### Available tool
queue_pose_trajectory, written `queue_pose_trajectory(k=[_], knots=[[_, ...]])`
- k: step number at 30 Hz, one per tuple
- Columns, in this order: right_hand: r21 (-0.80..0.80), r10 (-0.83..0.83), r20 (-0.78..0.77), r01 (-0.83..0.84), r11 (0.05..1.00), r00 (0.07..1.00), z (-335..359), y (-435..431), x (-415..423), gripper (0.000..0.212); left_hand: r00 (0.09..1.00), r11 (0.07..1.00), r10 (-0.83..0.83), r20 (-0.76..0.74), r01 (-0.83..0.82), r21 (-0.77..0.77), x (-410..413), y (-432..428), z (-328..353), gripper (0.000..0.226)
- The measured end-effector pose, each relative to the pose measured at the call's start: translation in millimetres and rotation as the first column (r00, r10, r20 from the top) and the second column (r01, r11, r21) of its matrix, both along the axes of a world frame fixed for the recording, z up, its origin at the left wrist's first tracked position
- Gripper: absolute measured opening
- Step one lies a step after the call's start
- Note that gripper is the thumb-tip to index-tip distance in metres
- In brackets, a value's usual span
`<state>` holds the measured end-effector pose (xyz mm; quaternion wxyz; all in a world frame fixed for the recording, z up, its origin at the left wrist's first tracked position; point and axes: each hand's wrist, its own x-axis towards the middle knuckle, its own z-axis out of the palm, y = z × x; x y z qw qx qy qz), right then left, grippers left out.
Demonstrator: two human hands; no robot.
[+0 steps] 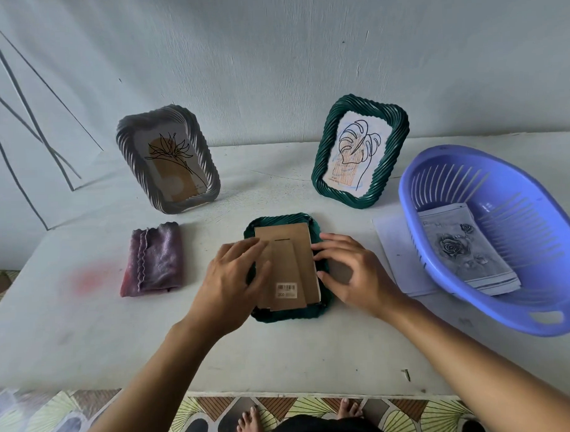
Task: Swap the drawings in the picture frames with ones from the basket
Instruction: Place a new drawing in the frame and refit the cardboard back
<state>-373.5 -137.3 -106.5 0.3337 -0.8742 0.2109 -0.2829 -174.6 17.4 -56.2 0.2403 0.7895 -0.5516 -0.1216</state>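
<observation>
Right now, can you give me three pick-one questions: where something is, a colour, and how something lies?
1. Where is the rose drawing? A in the basket B on the floor C in the grey frame
2. What colour is the folded cloth? A purple B yellow C orange
3. How is the middle frame placed? A standing B face down C hanging
Answers: 1 A, it lies inside the basket; 2 A, the cloth looks purple; 3 B, its cardboard back faces up.

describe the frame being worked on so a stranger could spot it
On the white table, look mid-front, between the left hand and right hand. That dark green frame lies face down, brown cardboard back up; the other green frame and the grey frame stand upright.
</observation>
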Motion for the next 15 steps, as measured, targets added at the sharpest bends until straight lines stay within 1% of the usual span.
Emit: queue_pose_trajectory(k=[2,6,11,15], knots=[[-0.005,-0.004,0.0,0.004,1.0,1.0,1,1,0,0.02,0.999,1.0,0.014,-0.042,-0.015,-0.011,4,17,-8,0.055],[-0.003,-0.013,-0.006,0.013,1.0,1.0,3,2,-1,0.02,0.998,1.0,-0.003,-0.061,0.001,-0.03,2,40,-17,0.056],[0.023,-0.021,-0.025,0.022,1.0,0.999,5,3,-2,0.02,0.999,0.998,-0.034,-0.028,0.032,-0.061,-9,48,-21,0.069],[0.035,-0.026,-0.036,0.027,0.999,0.999,7,3,-2,0.018,1.0,0.994,0.009,-0.024,-0.012,-0.106,-13,47,-27,0.068]])
